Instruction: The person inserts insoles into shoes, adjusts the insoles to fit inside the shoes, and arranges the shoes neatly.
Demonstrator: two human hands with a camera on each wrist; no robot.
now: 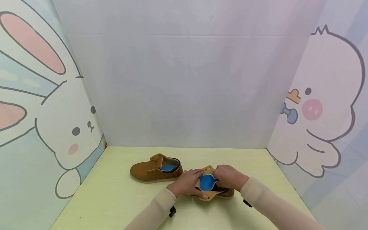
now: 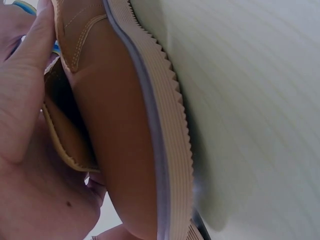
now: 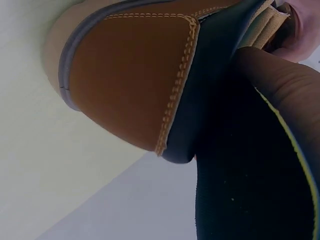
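A brown shoe point(image 1: 229, 193) with a pale ridged sole sits on the table, its eyelet flaps spread apart. My left hand point(image 1: 187, 182) grips it around the front of its opening, the thumb over the near flap. In the left wrist view, that hand point(image 2: 22, 100) lies along the upper of the shoe point(image 2: 120, 115). Out of the opening tilts a blue insole point(image 1: 207, 183), which my right hand point(image 1: 228, 176) pinches. From the right wrist, the insole's dark underside point(image 3: 240, 185) shows beside the shoe's heel point(image 3: 130, 75). My right fingertips are partly hidden.
A matching brown shoe point(image 1: 142, 171) stands to the left, toe pointing left, with a blue insole inside point(image 1: 168, 167). The pale yellow table point(image 1: 115, 198) meets a grey back wall point(image 1: 184, 95) and side panels with a cartoon rabbit point(image 1: 60, 140) and a white character point(image 1: 330, 80).
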